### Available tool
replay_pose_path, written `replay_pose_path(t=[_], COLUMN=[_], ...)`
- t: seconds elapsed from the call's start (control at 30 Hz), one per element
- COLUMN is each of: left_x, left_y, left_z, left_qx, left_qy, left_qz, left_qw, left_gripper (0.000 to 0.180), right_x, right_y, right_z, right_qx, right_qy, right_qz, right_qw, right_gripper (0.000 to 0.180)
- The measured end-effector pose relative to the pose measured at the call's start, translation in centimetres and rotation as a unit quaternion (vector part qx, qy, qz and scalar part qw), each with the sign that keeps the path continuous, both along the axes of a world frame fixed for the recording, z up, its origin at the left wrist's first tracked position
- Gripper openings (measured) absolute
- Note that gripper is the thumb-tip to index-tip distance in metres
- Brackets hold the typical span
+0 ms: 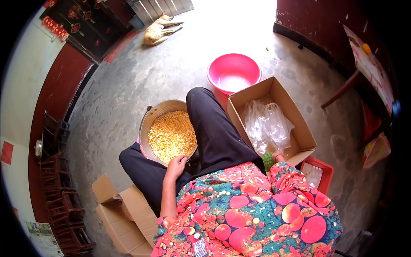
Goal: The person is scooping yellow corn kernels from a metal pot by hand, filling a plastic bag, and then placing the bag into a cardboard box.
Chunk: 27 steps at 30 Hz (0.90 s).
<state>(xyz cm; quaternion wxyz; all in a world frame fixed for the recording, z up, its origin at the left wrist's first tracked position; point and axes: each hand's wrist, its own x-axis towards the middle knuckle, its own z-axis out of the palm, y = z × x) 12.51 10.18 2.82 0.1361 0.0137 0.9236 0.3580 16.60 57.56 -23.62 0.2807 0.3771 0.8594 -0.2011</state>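
My left hand [178, 163] lies at the near rim of a metal bucket [146, 124] filled with yellow corn kernels [172, 133]. Its fingers are curled together, and what they hold, if anything, is hidden. On the right, my right hand [278, 156] reaches over the near wall of an open cardboard box [302, 127]. A bumpy green round thing [268, 160] is right beside that hand, possibly touching it. Most of the right fingers are out of sight. Inside the box lie crumpled clear plastic bags [267, 125].
A pink basin [234, 73] stands beyond the box. Right of the box is a red crate [329, 172] with white items. An opened cardboard carton [124, 222] lies at lower left. Wooden chairs [59, 180] line the left wall. Far off, a dog [158, 31] lies on the floor.
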Motion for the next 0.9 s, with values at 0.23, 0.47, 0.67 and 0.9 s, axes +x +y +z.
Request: replay_pose_path(t=[0.23,0.47,0.67,0.9], left_x=[-0.1,-0.5,-0.2,-0.2], left_y=[0.0,-0.3,-0.8,-0.4], left_z=[0.0,-1.0,-1.2,-0.6], left_qx=[-0.015,-0.003,0.017,0.018], left_qy=[-0.027,-0.038,-0.042,-0.091], left_qz=[0.010,0.009,0.021,0.038], left_qw=[0.999,0.999,0.999,0.995], left_gripper=[0.026,0.027,0.025,0.026], right_x=[-2.8,-5.7,-7.6,-10.1], right_y=[-3.8,-5.0,-7.4,-7.6], right_z=[4.5,6.7,6.7,5.2], right_qx=[0.011,-0.009,-0.066,-0.060], right_qy=[0.172,0.153,0.098,-0.006], right_qz=[0.021,0.103,0.222,0.234], right_qw=[0.985,0.983,0.968,0.970], right_gripper=[0.018,0.021,0.036,0.036])
